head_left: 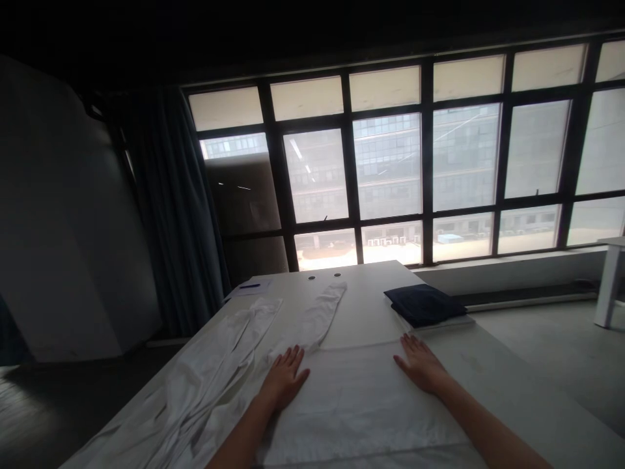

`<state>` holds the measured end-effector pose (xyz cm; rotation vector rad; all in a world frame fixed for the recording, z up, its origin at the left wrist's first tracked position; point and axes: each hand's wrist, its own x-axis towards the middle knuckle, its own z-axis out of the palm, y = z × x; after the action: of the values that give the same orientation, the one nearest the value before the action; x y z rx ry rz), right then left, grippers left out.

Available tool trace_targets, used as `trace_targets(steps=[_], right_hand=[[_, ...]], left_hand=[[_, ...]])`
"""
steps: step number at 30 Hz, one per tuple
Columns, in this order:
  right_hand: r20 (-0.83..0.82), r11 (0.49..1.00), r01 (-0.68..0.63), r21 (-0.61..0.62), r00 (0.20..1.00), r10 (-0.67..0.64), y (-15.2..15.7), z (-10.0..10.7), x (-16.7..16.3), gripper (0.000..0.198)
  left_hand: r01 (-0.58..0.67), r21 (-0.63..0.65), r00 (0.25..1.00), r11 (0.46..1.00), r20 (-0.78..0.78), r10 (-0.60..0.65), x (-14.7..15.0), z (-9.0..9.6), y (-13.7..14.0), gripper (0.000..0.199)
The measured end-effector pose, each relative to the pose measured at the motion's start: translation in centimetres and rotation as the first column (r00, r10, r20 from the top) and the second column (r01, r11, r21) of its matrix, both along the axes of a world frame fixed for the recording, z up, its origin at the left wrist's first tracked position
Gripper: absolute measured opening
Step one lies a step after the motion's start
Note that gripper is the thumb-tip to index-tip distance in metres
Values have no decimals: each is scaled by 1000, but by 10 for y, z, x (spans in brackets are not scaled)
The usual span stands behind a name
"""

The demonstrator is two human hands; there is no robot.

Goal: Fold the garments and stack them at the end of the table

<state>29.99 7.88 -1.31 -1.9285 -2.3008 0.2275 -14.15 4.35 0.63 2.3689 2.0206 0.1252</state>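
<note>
A white garment (356,397) lies spread on the white table in front of me, with one sleeve (319,316) stretching away toward the far end. My left hand (286,378) rests flat on its left side near the base of that sleeve, fingers apart. On the right edge of the cloth lies my right hand (418,365), palm down with the fingers stretched forward. Just beyond the right hand sits a folded dark navy cloth (424,305) on top of a folded white one (463,321).
Crumpled white garments (195,378) cover the left side of the table (371,299). Paper with a blue pen (250,286) lies at the far left corner. Two round cable holes (336,275) mark the far end. Beyond stand windows and a dark blue curtain (170,215).
</note>
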Motion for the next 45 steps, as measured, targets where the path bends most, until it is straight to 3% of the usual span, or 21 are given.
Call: trace_targets(steps=[4, 8, 11, 14, 16, 19, 21, 23, 27, 31, 34, 36, 38, 41, 45], right_hand=[[88, 996, 74, 39, 993, -77, -1, -6, 42, 83], [190, 958, 141, 251, 963, -191, -10, -2, 24, 70], [165, 942, 111, 318, 971, -170, -23, 10, -33, 63], [41, 982, -64, 177, 997, 58, -42, 18, -106, 68], [-50, 977, -185, 104, 980, 191, -54, 18, -145, 67], [-126, 952, -302, 48, 944, 306, -67, 11, -167, 67], [-131, 945, -324, 44, 936, 327, -68, 6, -155, 71], [-108, 963, -267, 42, 957, 270, -65, 2, -127, 77], [-10, 998, -33, 52, 999, 34, -49, -9, -50, 82], [96, 978, 161, 134, 980, -175, -39, -14, 24, 80], [175, 907, 255, 336, 929, -326, -45, -9, 55, 75], [192, 886, 211, 414, 931, -311, -57, -6, 58, 69], [168, 917, 119, 381, 966, -196, -75, -8, 48, 64], [56, 973, 25, 228, 998, -39, -102, -23, 22, 64], [-31, 995, 15, 102, 999, -12, -114, -37, -2, 76]], left_hand=[[-154, 52, 987, 987, -32, 156, -48, 3, -13, 81], [-186, 140, 977, 973, -84, 199, -54, 8, -19, 78], [-93, 187, 983, 978, -141, 120, -13, 11, -19, 68], [34, 57, 998, 998, -57, -31, 50, 7, -26, 69], [107, -49, 994, 993, -13, -108, 84, 1, -33, 73], [150, -48, 988, 988, 35, -148, 101, -8, -42, 74], [129, -43, 991, 991, 35, -127, 85, -9, -45, 76], [58, -42, 998, 997, 14, -57, 53, -8, -47, 79], [-130, -17, 990, 991, -54, 129, -27, -3, -54, 85], [-120, 30, 990, 992, -68, 122, -69, 3, -61, 81], [-49, 144, 996, 988, -63, 59, -60, 4, -67, 69], [-8, 172, 999, 985, -38, 15, -44, 0, -77, 62], [41, 123, 999, 992, 3, -42, -26, -8, -93, 60], [145, -1, 989, 989, 27, -145, -8, -17, -117, 63], [136, -56, 991, 989, 29, -134, -7, -12, -128, 63]])
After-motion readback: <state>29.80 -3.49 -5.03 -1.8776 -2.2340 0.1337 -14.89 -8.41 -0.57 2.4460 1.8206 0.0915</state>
